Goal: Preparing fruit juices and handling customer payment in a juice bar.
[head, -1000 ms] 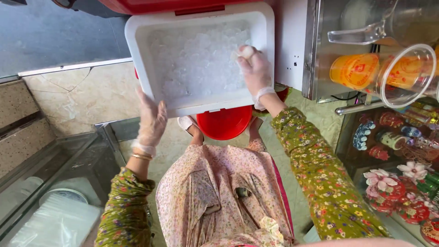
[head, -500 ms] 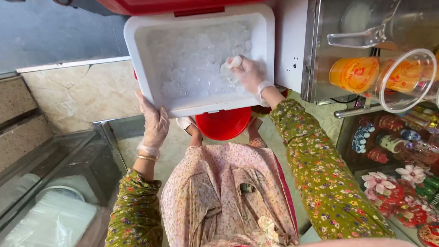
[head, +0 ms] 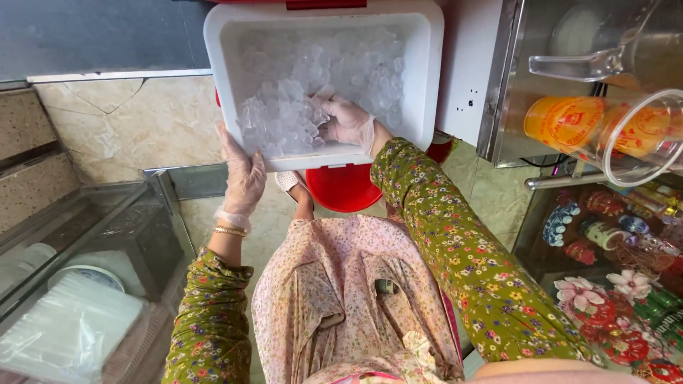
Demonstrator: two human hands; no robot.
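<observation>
The white ice tub (head: 324,18) is lying with its long axis running left to right across the view, open side up, resting over a red bucket (head: 346,188) whose rim is showing under the tub's near edge. Ice cubes (head: 313,92) are filling the tub, heaped toward the near left corner. The right hand (head: 346,122), gloved in clear plastic, is reaching in over the near wall, fingers curled loosely into the ice; whether it is gripping any cubes cannot be told. The left hand (head: 244,174), also gloved, is lying flat with fingers together against the tub's near left corner from outside. A clear plastic jug (head: 626,60) is sitting on the steel counter at the right
</observation>
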